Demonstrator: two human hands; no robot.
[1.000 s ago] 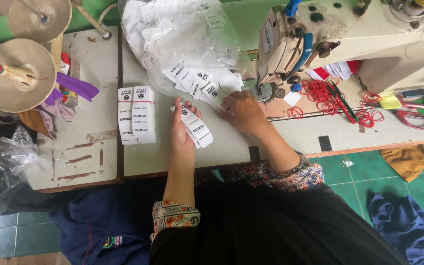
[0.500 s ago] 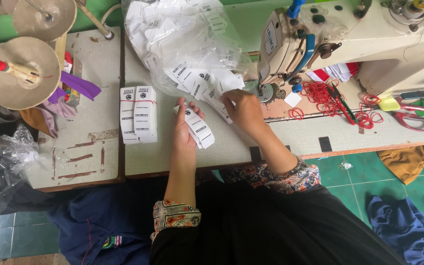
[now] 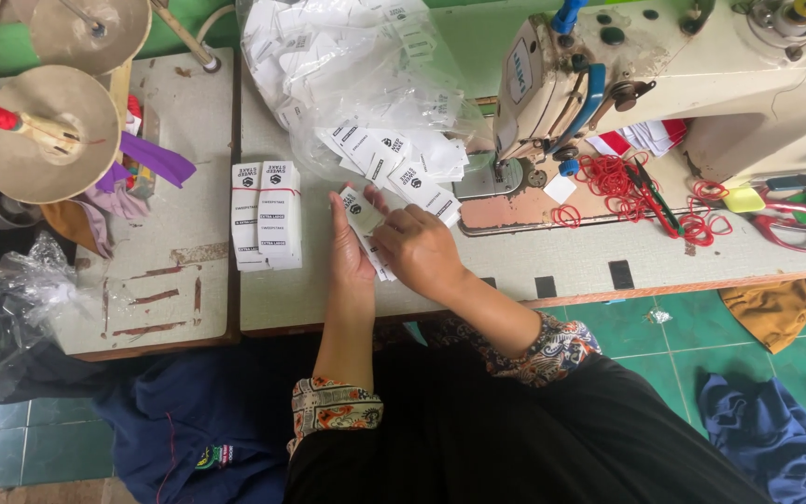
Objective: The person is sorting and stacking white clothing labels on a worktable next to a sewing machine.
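My left hand (image 3: 351, 245) holds a small stack of white printed tags (image 3: 364, 217) just above the table (image 3: 552, 252). My right hand (image 3: 419, 246) is closed over the lower end of the same stack, fingers pressing on it. Loose white tags (image 3: 403, 166) lie fanned out right behind my hands, spilling from a clear plastic bag (image 3: 347, 65) full of more tags. Two banded bundles of tags (image 3: 267, 215) lie flat to the left of my left hand.
A cream sewing machine (image 3: 683, 65) stands at the back right. Red rubber bands (image 3: 613, 182) and red-handled scissors (image 3: 781, 224) lie beneath its arm. Thread cone holders (image 3: 48, 135) and purple cloth (image 3: 156, 159) sit at far left. Crumpled plastic (image 3: 11, 308) hangs off the left edge.
My right hand has come back from the loose tags near the bag and now closes on the stack held in my left hand.
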